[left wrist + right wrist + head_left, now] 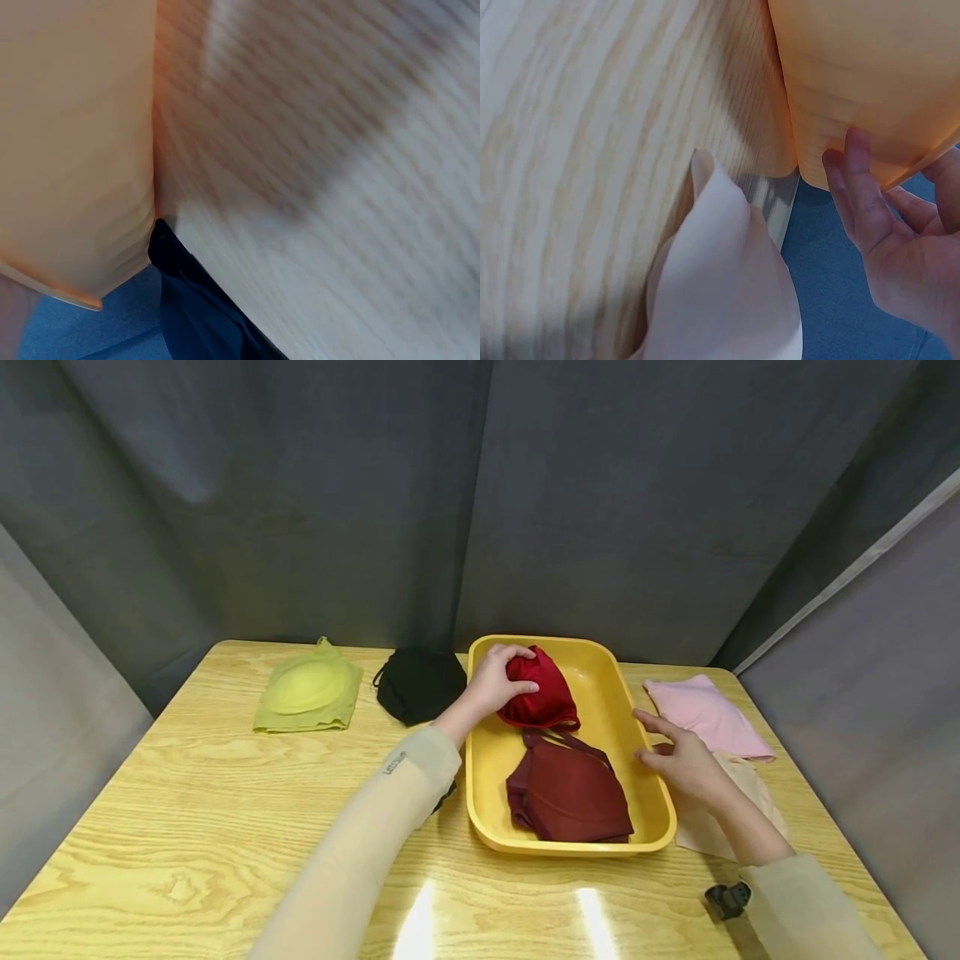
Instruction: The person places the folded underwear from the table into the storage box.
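Note:
A yellow plastic bin point(480, 777) stands on the wooden table. Inside it, toward the back, lies a folded red satin bra point(555, 693). My left hand point(495, 681) reaches over the bin's left rim and holds this bra between fingers and thumb. In the front half of the bin sits a folded maroon bra point(577, 797) with thin straps. At the bin's right wall is my right hand point(686, 764), its fingers loosely extended against the outside near the rim. In the right wrist view that hand point(900, 247) holds no garment.
Left of the bin lie a black bra point(420, 685) and, farther off, a yellow-green one point(311, 685). On the right are a pink folded garment point(708, 714) and a beige one point(757, 789), partly under my right forearm. A grey curtain point(337, 510) hangs behind the table.

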